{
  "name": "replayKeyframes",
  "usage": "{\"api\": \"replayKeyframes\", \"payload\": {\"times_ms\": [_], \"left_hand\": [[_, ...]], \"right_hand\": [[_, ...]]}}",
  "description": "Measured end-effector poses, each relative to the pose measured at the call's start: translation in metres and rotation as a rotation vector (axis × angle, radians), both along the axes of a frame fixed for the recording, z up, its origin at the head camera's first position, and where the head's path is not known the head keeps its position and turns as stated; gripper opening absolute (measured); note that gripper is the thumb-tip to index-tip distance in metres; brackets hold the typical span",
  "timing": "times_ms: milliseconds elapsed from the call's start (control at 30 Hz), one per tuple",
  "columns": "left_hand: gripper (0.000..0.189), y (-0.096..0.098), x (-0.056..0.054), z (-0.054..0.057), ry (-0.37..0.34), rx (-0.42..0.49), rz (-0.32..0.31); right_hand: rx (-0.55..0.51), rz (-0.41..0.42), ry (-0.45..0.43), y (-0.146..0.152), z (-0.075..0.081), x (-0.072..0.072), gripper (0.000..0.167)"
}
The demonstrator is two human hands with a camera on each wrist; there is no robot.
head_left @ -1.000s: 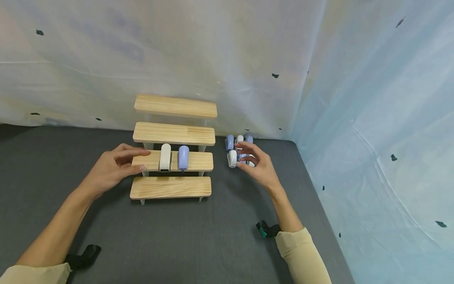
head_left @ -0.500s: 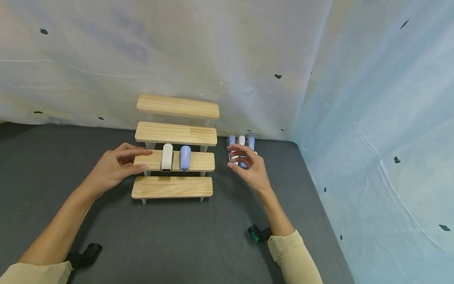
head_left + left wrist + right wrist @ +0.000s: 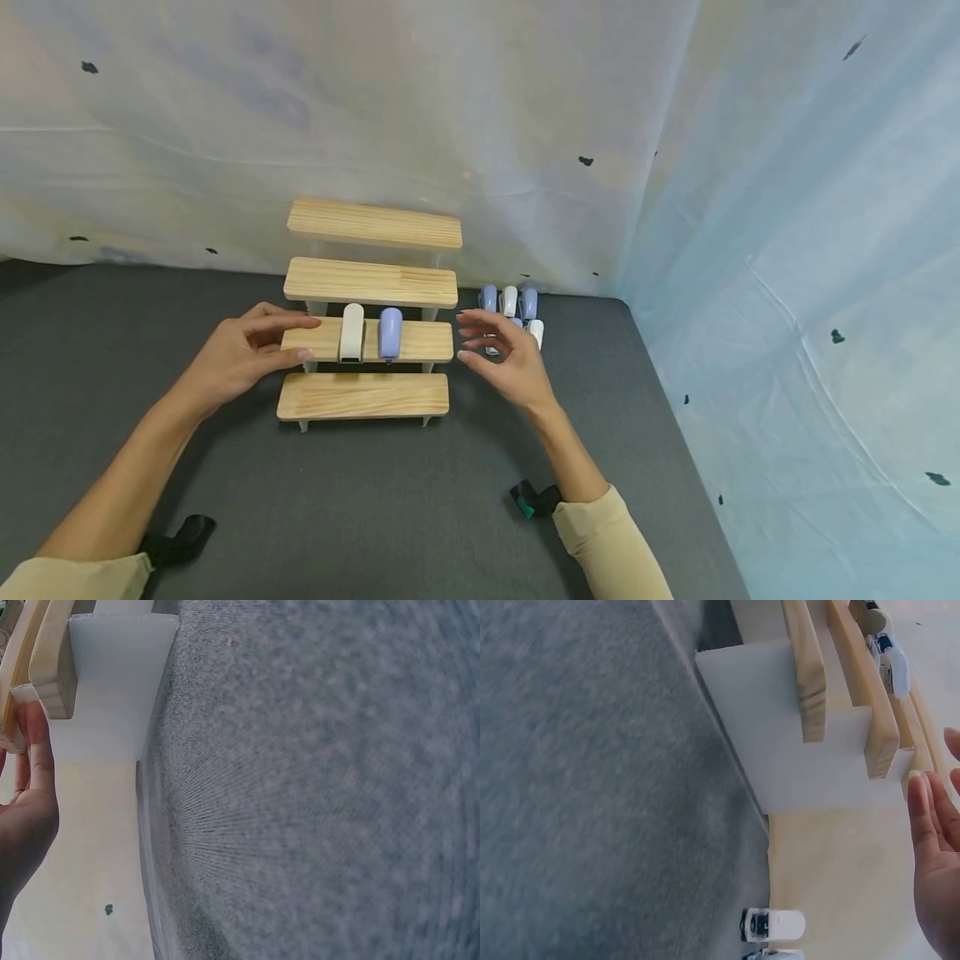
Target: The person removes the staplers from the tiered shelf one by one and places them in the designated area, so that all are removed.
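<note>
A four-tier wooden display stand point(image 3: 363, 397) rises in steps in the head view. On its second tier from the bottom sit a white stapler point(image 3: 351, 332) and, to its right, a lavender stapler point(image 3: 389, 332), both small. My left hand point(image 3: 234, 360) pinches the left end of that tier, thumb at the front edge and fingers behind. Just beyond the tier's right end hovers my right hand point(image 3: 512, 360), fingers gently bent and apart, nothing held. Behind it stands a group of white and lavender staplers point(image 3: 528, 302), partly hidden by the hand.
A dark grey cloth point(image 3: 390, 508) covers the table. Pale curtains point(image 3: 525, 125) hang directly behind the stand and along the right side. The two upper tiers and the lowest tier point(image 3: 363, 396) carry nothing. Black wrist mounts point(image 3: 534, 498) stick out from both forearms.
My right hand has moved left from over the stapler group toward the stand's right end, uncovering more staplers. My left hand keeps its place on the tier; the two staplers there have not moved.
</note>
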State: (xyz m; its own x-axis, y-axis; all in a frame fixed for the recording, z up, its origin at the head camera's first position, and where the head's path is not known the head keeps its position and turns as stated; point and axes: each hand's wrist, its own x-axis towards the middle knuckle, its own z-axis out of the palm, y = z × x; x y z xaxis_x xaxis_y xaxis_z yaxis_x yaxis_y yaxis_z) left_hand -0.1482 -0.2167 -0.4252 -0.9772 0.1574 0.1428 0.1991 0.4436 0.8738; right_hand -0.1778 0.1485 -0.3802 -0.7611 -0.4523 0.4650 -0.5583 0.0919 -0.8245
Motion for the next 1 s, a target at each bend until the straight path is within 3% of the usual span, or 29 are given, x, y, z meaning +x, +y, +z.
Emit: {"api": "replayKeyframes", "payload": {"times_ms": [767, 1000], "left_hand": [[0.041, 0.001, 0.001, 0.001, 0.009, 0.002, 0.001], [0.041, 0.001, 0.001, 0.002, -0.014, 0.022, 0.002]], "right_hand": [[0.026, 0.129, -0.012, -0.034, 0.016, 0.003, 0.051], [0.095, 0.123, -0.035, -0.042, 0.007, -0.005, 0.055]]}}
